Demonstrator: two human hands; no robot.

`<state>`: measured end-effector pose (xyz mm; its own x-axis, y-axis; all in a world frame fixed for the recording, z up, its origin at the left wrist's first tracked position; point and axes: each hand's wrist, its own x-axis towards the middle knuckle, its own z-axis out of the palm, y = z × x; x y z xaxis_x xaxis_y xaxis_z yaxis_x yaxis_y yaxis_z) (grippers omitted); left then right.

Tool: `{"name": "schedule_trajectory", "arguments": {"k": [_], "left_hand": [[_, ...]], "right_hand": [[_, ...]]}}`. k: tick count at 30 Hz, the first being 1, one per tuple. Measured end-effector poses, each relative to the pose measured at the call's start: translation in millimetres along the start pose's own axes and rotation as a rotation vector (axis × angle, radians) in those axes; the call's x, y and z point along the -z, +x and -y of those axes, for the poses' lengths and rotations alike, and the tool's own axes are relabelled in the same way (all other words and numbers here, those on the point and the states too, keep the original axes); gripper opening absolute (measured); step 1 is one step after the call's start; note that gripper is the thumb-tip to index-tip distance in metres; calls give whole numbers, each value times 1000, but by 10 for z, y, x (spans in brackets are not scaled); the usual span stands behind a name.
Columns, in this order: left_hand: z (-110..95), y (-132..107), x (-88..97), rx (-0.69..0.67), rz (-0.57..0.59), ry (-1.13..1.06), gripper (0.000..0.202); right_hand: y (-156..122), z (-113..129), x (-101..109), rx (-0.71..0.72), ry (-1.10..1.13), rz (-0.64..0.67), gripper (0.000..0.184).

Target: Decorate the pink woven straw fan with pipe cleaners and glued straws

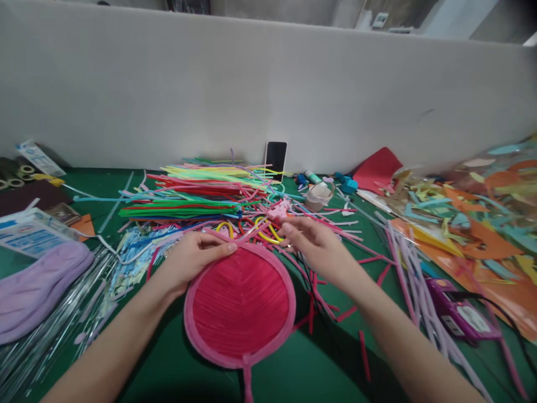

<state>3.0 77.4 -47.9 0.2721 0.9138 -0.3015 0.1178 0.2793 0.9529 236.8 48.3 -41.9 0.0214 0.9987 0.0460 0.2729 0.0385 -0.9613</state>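
A round red pleated fan (240, 305) with a pink rim lies on the green table (319, 369) in front of me. My left hand (191, 258) grips the fan's upper left rim, thumb on top. My right hand (318, 244) hovers just beyond the fan's upper right edge, fingers curled in a pinch near a yellow pipe cleaner loop (268, 230) and a small pink piece (279, 211). What the right fingers hold is unclear.
A heap of coloured pipe cleaners (197, 193) lies behind the fan. A phone (276, 160) leans on the white partition. Orange and blue paper scraps (474, 235) fill the right, with a purple glue gun (457, 313). A lilac pouch (37, 288) sits left.
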Motion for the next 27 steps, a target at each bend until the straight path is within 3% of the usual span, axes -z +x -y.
{"name": "schedule_trajectory", "arguments": {"k": [5,9,15,19,27], "left_hand": [[159,-21,170,116,-92,-93,22],[259,2,196,198,-90,-130,25],[299,26,234,241,-72,-97,27],[265,-8,371,212,-91,-50,27],[246,-76,680,184,-18,26,30]], "right_hand": [[-141,-119,456,-40,-276,-120,35],[-228,-175,528,-71,-477,-74,26],[-174,-65,385,-8,-689,27,20],[-34,9,257,-10,-886,97,20],[375,-191,-328,35,-1167,218,26]]}}
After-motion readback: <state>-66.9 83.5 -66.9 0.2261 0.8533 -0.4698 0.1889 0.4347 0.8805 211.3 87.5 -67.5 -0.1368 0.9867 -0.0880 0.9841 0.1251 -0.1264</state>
